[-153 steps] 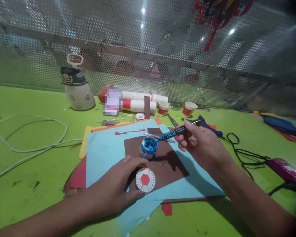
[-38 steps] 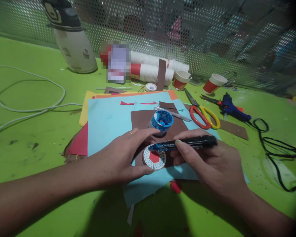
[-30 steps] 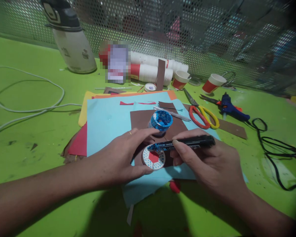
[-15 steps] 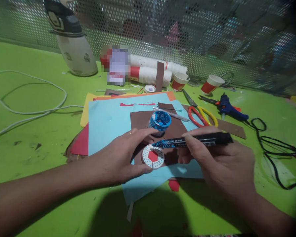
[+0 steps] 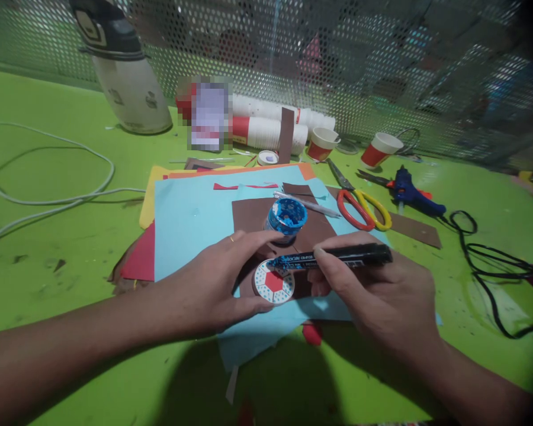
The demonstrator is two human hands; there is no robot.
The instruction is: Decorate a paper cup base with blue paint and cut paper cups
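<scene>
My left hand (image 5: 222,281) curves round the left side of a small white disc (image 5: 275,293), thumb at its lower edge and fingers reaching past its top. The disc has a red hexagon in the middle, dark dividing lines and blue dots. In my right hand (image 5: 373,284) is a black marker (image 5: 337,257), held like a pen. Its blue-smeared tip is at the upper part of the disc. Just beyond stands an open jar of blue paint (image 5: 288,218), smeared at the rim, close to my left fingertips. Brown sheet (image 5: 251,213) lies under the jar and disc.
Light blue paper (image 5: 182,225) spreads beneath. Scissors (image 5: 357,207) and a blue glue gun (image 5: 415,192) with a black cord lie at right. Stacked paper cups (image 5: 270,133), two single cups, and a bottle (image 5: 131,89) stand along the perforated screen. A white cable (image 5: 71,139) loops at left.
My right hand has moved left with the marker, bringing its tip further over the disc's upper part. My left hand keeps its place around the disc. The whole view has shifted slightly.
</scene>
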